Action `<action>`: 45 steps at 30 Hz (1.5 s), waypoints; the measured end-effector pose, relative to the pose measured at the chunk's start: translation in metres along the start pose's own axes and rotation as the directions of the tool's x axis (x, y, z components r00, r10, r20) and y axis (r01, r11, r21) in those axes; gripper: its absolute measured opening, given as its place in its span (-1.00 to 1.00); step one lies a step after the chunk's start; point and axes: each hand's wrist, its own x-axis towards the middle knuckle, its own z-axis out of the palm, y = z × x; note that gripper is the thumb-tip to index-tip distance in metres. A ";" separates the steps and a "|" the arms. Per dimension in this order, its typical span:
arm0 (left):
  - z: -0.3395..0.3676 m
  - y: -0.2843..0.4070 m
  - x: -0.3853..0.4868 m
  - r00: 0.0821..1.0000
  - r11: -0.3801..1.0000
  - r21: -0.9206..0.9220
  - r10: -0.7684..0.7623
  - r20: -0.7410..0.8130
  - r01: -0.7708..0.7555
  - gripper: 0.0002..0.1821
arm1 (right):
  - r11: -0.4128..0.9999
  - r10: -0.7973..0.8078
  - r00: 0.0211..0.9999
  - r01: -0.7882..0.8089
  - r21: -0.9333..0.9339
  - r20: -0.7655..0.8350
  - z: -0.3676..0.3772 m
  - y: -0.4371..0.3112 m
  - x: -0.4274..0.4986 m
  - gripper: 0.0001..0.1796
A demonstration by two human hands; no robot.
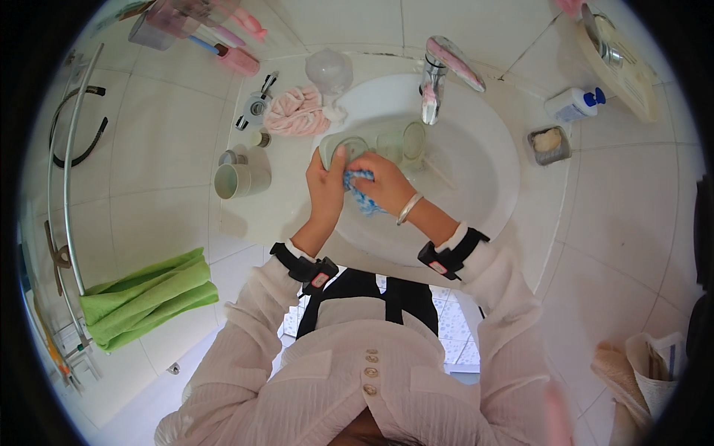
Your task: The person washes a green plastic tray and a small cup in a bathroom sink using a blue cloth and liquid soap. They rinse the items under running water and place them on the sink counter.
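Over the left side of the white washbasin (491,184), my left hand (328,181) grips a pale green translucent container (332,146), thumb along its side. My right hand (385,181), with a bangle at the wrist, holds a bunched blue-and-white cloth (365,195) against the container's near side. Just beyond my right hand, a clear glass or jar (414,142) lies in the basin next to another clear vessel (389,146). A thin pale stick-like thing (440,171) is beside them. The chrome faucet (432,95) stands at the basin's back; I cannot tell whether water runs.
Left on the counter are a pink fluffy headband (295,111), a cup (226,181) and small lidded items. A soap dish (549,146) and a white pump bottle (572,105) stand right. A green towel (150,298) hangs from the left rail (70,167).
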 end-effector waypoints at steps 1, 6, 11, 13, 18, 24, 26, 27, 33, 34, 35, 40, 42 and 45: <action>0.000 0.000 0.000 1.000 1.000 -0.008 0.023 0.020 -0.022 -0.73 | 0.974 0.048 0.999 -0.050 0.220 0.014 0.000 0.000 0.001 -0.83; -0.008 0.006 0.002 0.996 0.993 0.089 0.073 0.050 -0.077 -0.71 | 0.696 -0.446 0.888 0.424 -0.579 0.115 -0.025 0.000 0.009 -0.81; -0.009 0.016 0.009 0.985 0.989 0.055 0.134 0.108 -0.140 -0.70 | 0.447 -0.552 0.824 0.419 -0.790 0.124 -0.035 -0.010 0.012 -0.82; -0.005 0.017 0.009 0.988 0.991 0.025 0.125 0.085 -0.128 -0.71 | 0.609 -0.507 0.862 0.339 -0.717 -0.023 -0.024 -0.013 0.011 -0.91; 0.002 0.011 0.003 0.996 0.992 -0.094 0.087 0.025 -0.084 -0.72 | 0.997 -0.014 0.996 0.020 0.074 -0.084 -0.001 -0.014 0.008 -0.79; -0.009 0.001 0.001 0.998 0.999 -0.048 -0.015 0.062 0.018 -0.70 | 0.645 -0.420 0.900 0.388 -0.658 0.118 -0.025 -0.012 0.010 -0.85; -0.009 0.000 0.001 0.997 0.990 -0.123 -0.059 0.055 0.066 -0.70 | 0.442 -0.464 0.868 0.398 -0.804 0.175 -0.031 -0.013 0.012 -0.88; -0.008 0.000 0.001 0.995 0.984 -0.147 -0.090 0.042 0.096 -0.69 | 0.392 -0.484 0.860 0.379 -0.838 0.162 -0.032 -0.014 0.014 -0.89; 0.000 0.011 -0.004 0.965 0.873 -0.416 -0.254 0.059 0.255 -0.72 | 0.701 -0.571 0.802 0.362 -0.614 -0.179 -0.013 -0.025 0.024 -0.89; -0.001 0.014 -0.002 0.954 0.865 -0.406 -0.291 0.070 0.294 -0.71 | 0.773 -0.551 0.796 0.373 -0.514 -0.252 -0.009 -0.027 0.022 -0.89; -0.004 0.016 0.000 0.941 0.854 -0.399 -0.330 0.078 0.333 -0.70 | 0.794 -0.534 0.822 0.408 -0.450 -0.197 -0.008 -0.029 0.019 -0.87; -0.021 0.023 0.001 0.924 0.846 -0.372 -0.339 0.180 0.383 -0.70 | 0.754 -0.449 0.871 0.489 -0.439 0.199 -0.026 -0.033 0.001 -0.86; -0.021 0.022 -0.001 0.937 0.867 -0.359 -0.308 0.163 0.347 -0.71 | 0.615 -0.436 0.875 0.461 -0.640 0.212 -0.035 -0.035 0.002 -0.84; -0.018 0.020 -0.005 0.943 0.868 -0.368 -0.303 0.141 0.334 -0.71 | 0.508 -0.492 0.863 0.395 -0.765 0.119 -0.031 -0.040 0.012 -0.84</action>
